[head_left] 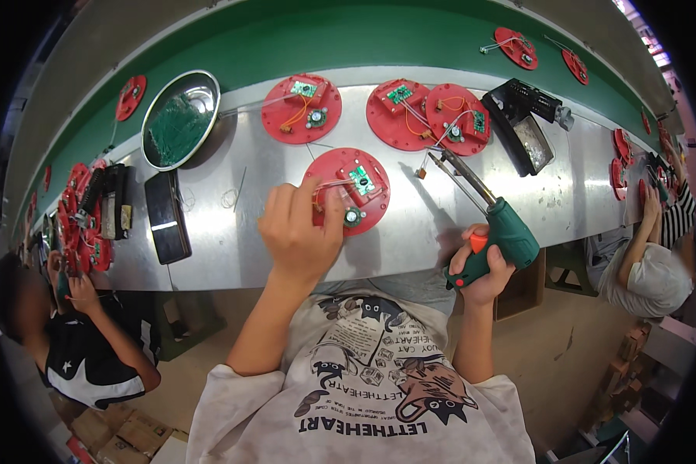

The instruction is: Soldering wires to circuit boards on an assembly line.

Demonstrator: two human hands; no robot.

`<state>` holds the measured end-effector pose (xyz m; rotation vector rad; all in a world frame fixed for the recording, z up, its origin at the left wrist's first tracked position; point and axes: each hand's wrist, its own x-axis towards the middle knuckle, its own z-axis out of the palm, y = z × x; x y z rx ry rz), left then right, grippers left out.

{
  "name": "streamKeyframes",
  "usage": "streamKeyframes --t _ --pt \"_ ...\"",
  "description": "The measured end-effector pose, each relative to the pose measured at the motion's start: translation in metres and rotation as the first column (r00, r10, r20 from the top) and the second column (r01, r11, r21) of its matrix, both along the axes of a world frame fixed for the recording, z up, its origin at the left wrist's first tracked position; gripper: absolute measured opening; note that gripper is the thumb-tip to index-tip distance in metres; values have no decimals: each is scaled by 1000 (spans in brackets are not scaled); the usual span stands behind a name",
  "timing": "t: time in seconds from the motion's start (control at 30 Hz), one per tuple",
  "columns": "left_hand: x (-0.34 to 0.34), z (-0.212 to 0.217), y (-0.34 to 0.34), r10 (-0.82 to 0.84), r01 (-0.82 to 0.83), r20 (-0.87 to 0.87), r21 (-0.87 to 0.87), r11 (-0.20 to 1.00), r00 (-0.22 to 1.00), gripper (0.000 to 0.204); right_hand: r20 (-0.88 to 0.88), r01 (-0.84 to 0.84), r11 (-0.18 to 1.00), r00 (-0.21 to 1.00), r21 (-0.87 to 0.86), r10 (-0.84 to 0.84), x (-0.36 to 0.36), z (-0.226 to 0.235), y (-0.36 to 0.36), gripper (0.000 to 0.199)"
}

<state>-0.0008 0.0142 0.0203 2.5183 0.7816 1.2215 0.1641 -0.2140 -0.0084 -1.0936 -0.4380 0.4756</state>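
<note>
In front of me a red plastic disc (377,210) lies on the metal bench, with a small green circuit board (361,180) and a round metal-faced part (353,217) on it. My left hand (301,232) is over the disc's left side, thumb and fingers drawn together near the wires; what they pinch is hidden. My right hand (483,267) grips a green soldering gun (516,232) by its handle, a finger by the orange trigger (479,243). The gun's long tip points up and left, close to another red disc (457,117) with wires and a green board.
More red discs (301,108) lie along the bench's far side. At left stand a metal bowl (181,120) of green pieces and a dark phone (167,218). A black soldering stand (518,127) sits at right. Co-workers sit on both sides (93,332).
</note>
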Motion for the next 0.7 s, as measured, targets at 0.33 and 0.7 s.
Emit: streamKeyframes --t 0.33,0.7 --pt "73 45 85 -274 265 -361 -76 961 891 61 -72 199 976 978 88 -193 4 -1 4 39" --pt "51 43 148 -341 130 -634 -355 926 694 61 -126 245 969 962 12 -242 -5 10 12 43"
